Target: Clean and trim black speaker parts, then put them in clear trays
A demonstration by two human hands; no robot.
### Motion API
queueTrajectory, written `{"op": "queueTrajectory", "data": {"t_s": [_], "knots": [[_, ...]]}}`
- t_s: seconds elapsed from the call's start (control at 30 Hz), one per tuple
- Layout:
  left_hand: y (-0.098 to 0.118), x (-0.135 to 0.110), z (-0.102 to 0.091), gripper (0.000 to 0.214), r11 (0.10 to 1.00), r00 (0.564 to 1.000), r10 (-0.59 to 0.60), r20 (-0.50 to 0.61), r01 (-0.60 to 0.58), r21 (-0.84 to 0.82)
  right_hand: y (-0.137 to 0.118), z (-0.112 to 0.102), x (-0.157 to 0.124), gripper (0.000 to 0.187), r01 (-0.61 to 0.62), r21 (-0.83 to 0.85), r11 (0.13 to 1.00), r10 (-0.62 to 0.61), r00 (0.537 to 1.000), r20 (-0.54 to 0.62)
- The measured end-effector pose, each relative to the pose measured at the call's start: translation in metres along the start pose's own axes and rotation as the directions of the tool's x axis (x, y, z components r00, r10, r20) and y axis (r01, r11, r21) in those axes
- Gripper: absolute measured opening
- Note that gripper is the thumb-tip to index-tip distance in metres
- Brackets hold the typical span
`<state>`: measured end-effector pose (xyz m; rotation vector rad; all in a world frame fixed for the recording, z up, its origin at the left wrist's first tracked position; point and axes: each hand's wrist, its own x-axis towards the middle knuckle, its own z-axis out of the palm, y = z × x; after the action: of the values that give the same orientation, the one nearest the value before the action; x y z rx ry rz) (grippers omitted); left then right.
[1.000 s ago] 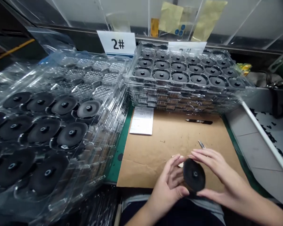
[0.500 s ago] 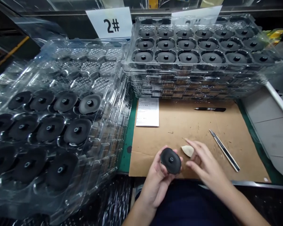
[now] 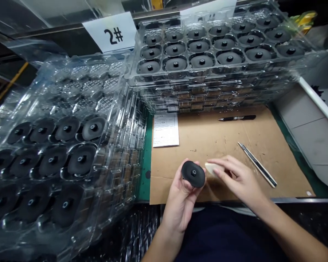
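My left hand (image 3: 182, 198) holds a black oval disc-like part (image 3: 190, 177) with a short hollow post standing from its middle, its face turned up toward me. Just right of it, my right hand (image 3: 236, 174) pinches a small cream-coloured wedge (image 3: 212, 168), which looks like a sponge, between thumb and fingers. The wedge's tip points at the part's edge, with a narrow gap between them. Both hands are over the near part of a brown cardboard sheet (image 3: 180, 156).
On the left stands a stack of clear plastic trays (image 3: 104, 153), its top one partly filled with similar black parts. Another tray stack (image 3: 180, 82) rises behind the cardboard. A paper slip (image 3: 166, 131), a black pen (image 3: 237, 118) and a utility knife (image 3: 258, 165) lie on the sheet.
My right thumb and fingers have closed on the cream wedge, which was lying on the cardboard with fingers at its edge. The wedge is now lifted nearer the black part. The camera has tilted.
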<state>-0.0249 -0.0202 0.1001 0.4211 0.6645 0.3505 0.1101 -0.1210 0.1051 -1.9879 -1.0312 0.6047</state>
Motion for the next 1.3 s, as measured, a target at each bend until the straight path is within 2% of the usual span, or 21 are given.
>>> {"op": "queueTrajectory", "data": {"t_s": [0.07,0.13,0.27,0.3,0.37,0.43,0.47,0.57,0.6,0.67,0.73,0.77,0.83,0.93,1.03,1.07,1.13,1.2,1.23,1.27,1.3], "knots": [[-0.002,0.0,0.005,0.068,0.999,1.0,0.016,0.003,-0.016,0.037,-0.026,-0.009,0.006,0.029,0.075,0.092,0.993,-0.07,0.996,-0.056],[-0.004,-0.002,0.008,0.065,0.998,1.0,0.01,0.008,-0.01,0.069,-0.046,-0.014,0.008,0.031,0.185,0.161,0.969,-0.18,0.983,-0.045],[-0.004,-0.003,0.012,0.061,0.99,0.999,0.032,-0.024,-0.029,0.136,-0.062,-0.021,0.013,0.024,0.179,0.208,0.962,-0.23,0.94,0.252],[-0.004,-0.003,0.014,0.062,0.987,0.998,0.047,-0.031,-0.042,0.154,-0.062,-0.022,0.014,0.023,0.182,0.192,0.964,-0.229,0.936,0.266],[-0.004,-0.004,0.017,0.062,0.983,0.999,0.047,-0.018,-0.043,0.179,-0.06,-0.023,0.014,0.024,0.23,0.146,0.962,-0.248,0.962,0.114],[-0.002,-0.005,0.021,0.061,0.982,1.0,0.02,0.009,-0.021,0.186,-0.059,-0.024,0.008,0.03,0.281,0.141,0.949,-0.279,0.96,-0.031],[-0.001,-0.005,0.023,0.063,0.983,1.0,0.01,0.021,-0.014,0.186,-0.059,-0.026,0.003,0.033,0.293,0.171,0.941,-0.291,0.956,-0.034],[0.002,-0.007,0.028,0.069,0.981,1.0,0.012,0.02,-0.015,0.192,-0.059,-0.033,-0.006,0.028,0.233,0.285,0.93,-0.283,0.947,0.15],[0.002,-0.007,0.03,0.069,0.979,1.0,0.008,0.016,-0.011,0.203,-0.059,-0.035,-0.006,0.026,0.208,0.287,0.935,-0.263,0.95,0.169],[0.001,-0.006,0.036,0.068,0.974,1.0,-0.005,0.02,0.0,0.228,-0.059,-0.037,-0.003,0.024,0.25,0.232,0.94,-0.267,0.963,0.044],[0.0,-0.006,0.043,0.062,0.969,0.999,-0.027,0.03,0.019,0.246,-0.058,-0.038,-0.002,0.028,0.358,0.141,0.923,-0.341,0.931,-0.129],[0.001,-0.006,0.046,0.059,0.969,0.999,-0.033,0.036,0.023,0.247,-0.056,-0.038,-0.003,0.029,0.407,0.118,0.906,-0.388,0.908,-0.159],[0.002,-0.007,0.05,0.055,0.973,0.998,-0.036,0.045,0.025,0.229,-0.05,-0.043,-0.011,0.032,0.451,0.147,0.88,-0.445,0.892,-0.074],[0.003,-0.01,0.054,0.063,0.983,0.997,-0.032,0.064,0.02,0.185,-0.041,-0.056,-0.027,0.033,0.35,0.178,0.92,-0.368,0.926,0.079],[-0.001,-0.012,0.058,0.066,0.985,0.996,-0.056,0.069,0.043,0.168,-0.039,-0.064,-0.029,0.031,0.242,-0.014,0.97,-0.242,0.97,-0.015],[-0.003,-0.013,0.059,0.065,0.985,0.996,-0.064,0.059,0.053,0.165,-0.04,-0.065,-0.026,0.032,0.257,-0.081,0.963,-0.263,0.961,-0.078],[-0.006,-0.015,0.058,0.058,0.983,0.995,-0.098,0.028,0.092,0.159,-0.042,-0.064,-0.014,0.033,0.418,-0.145,0.897,-0.437,0.888,-0.141],[-0.007,-0.017,0.055,0.05,0.977,0.992,-0.129,0.012,0.125,0.174,-0.042,-0.064,-0.001,0.03,0.606,-0.049,0.794,-0.608,0.789,-0.09],[-0.006,-0.018,0.053,0.048,0.973,0.991,-0.133,0.012,0.129,0.192,-0.042,-0.064,0.004,0.028,0.638,0.026,0.77,-0.637,0.77,-0.039],[-0.006,-0.019,0.05,0.048,0.968,0.991,-0.13,0.016,0.124,0.217,-0.041,-0.064,0.007,0.026,0.618,0.077,0.782,-0.621,0.784,0.011],[-0.005,-0.019,0.049,0.049,0.963,0.992,-0.122,0.02,0.113,0.246,-0.041,-0.064,0.009,0.026,0.562,0.079,0.824,-0.566,0.824,0.041]]}}
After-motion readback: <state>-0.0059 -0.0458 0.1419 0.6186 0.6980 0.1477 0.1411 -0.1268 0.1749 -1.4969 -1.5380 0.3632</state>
